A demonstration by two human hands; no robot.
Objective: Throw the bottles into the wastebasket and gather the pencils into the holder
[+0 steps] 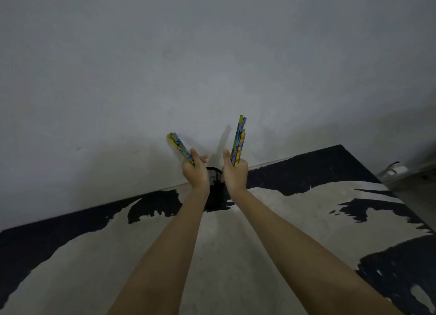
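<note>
Both my arms reach forward over the table. My left hand [195, 172] grips a bundle of blue-and-yellow patterned pencils [180, 148] that tilts up and to the left. My right hand [234, 174] grips a second bundle of the same pencils [238, 140], held nearly upright. Between and just behind the two hands stands a black mesh holder [214, 187] close to the wall; my hands hide most of its rim. Both bundles are above the holder, not inside it. No bottle or wastebasket is in view.
The table [295, 211] has a beige and black patterned top and runs along a plain grey wall [212, 67]. At the far right, past the table's edge, a small white and dark object [392, 170] sits low down.
</note>
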